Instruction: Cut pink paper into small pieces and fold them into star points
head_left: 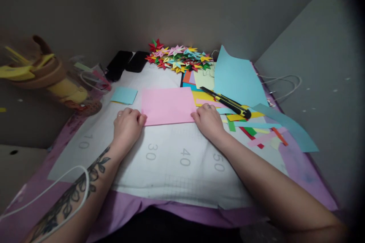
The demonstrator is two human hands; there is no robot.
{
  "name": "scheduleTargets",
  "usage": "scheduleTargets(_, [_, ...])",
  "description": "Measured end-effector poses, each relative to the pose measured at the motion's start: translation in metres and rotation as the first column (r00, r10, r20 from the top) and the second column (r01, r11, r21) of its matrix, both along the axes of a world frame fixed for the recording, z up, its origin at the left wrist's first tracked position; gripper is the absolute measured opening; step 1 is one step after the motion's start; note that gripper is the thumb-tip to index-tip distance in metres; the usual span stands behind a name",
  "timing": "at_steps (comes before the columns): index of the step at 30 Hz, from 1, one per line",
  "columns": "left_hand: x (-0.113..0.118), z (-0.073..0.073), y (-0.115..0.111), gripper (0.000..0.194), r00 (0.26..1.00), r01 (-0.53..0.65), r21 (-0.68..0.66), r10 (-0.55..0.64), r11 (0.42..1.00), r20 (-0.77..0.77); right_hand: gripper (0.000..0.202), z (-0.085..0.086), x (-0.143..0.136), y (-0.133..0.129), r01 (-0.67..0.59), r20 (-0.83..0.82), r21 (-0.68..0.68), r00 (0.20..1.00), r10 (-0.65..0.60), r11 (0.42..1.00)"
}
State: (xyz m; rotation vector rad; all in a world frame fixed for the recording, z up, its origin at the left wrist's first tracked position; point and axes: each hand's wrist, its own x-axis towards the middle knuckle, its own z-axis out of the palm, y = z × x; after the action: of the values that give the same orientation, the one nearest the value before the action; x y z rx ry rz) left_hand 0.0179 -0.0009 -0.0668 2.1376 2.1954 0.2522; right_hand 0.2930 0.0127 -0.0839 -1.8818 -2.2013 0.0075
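A pink sheet of paper (168, 106) lies on the white number-marked mat (168, 174) between my two hands. My left hand (128, 125) is closed at its lower left corner, thumb and curled fingers pinching the edge. At the lower right corner my right hand (209, 121) pinches the paper in the same way. Just left of the sheet is a small stack of light blue paper squares (124, 95). A black and yellow utility knife (228, 103) rests on coloured paper to the right.
Folded paper stars (178, 59) are heaped at the back. Large blue paper (238, 78) and coloured strips (253, 133) lie at the right. Two black objects (137, 62) sit back left, near a brown-rimmed container (54, 72). A white cable (85, 186) crosses my left forearm.
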Motion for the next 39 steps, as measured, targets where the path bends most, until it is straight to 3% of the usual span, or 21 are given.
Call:
scheduleTargets(8, [0.0, 0.0, 0.0, 0.035, 0.998, 0.018, -0.008, -0.018, 1.0, -0.058, 0.022, -0.002, -0.002, -0.002, -0.013, -0.007, 0.036, 1.0, 0.013, 0.999])
scheduleTargets(14, [-0.007, 0.0, 0.006, 0.035, 0.996, 0.066, -0.03, -0.068, 0.997, -0.061, 0.023, 0.0, -0.002, -0.004, 0.001, -0.036, -0.024, 0.999, -0.001, 1.0])
scheduleTargets(18, [-0.011, -0.001, 0.013, 0.033, 0.995, 0.093, -0.02, -0.093, 0.995, -0.021, 0.022, -0.003, -0.001, -0.004, -0.006, -0.061, 0.036, 0.998, 0.009, 0.999])
scheduleTargets(22, [-0.015, -0.002, 0.015, 0.031, 0.974, 0.089, 0.016, -0.09, 0.996, 0.208, 0.021, -0.003, 0.006, -0.001, 0.0, -0.193, 0.027, 0.981, 0.005, 1.0])
scheduleTargets(26, [-0.021, 0.001, 0.005, 0.028, 0.843, 0.134, 0.08, -0.156, 0.988, 0.516, 0.011, 0.0, 0.017, -0.001, -0.166, -0.491, 0.008, 0.858, 0.148, 0.986])
scheduleTargets(29, [-0.026, 0.003, -0.006, 0.021, 0.751, 0.211, 0.126, -0.243, 0.969, 0.613, 0.01, 0.001, 0.022, -0.005, -0.286, -0.585, 0.058, 0.767, 0.265, 0.956])
scheduleTargets(34, [-0.032, -0.002, -0.012, 0.015, 0.774, 0.28, 0.147, -0.314, 0.949, 0.55, 0.012, -0.003, 0.02, -0.01, -0.324, -0.552, 0.125, 0.763, 0.337, 0.938])
scheduleTargets(39, [-0.033, -0.003, -0.009, 0.026, 0.834, 0.274, 0.143, -0.309, 0.951, 0.458, 0.011, -0.001, 0.018, -0.009, -0.301, -0.486, 0.068, 0.823, 0.294, 0.951])
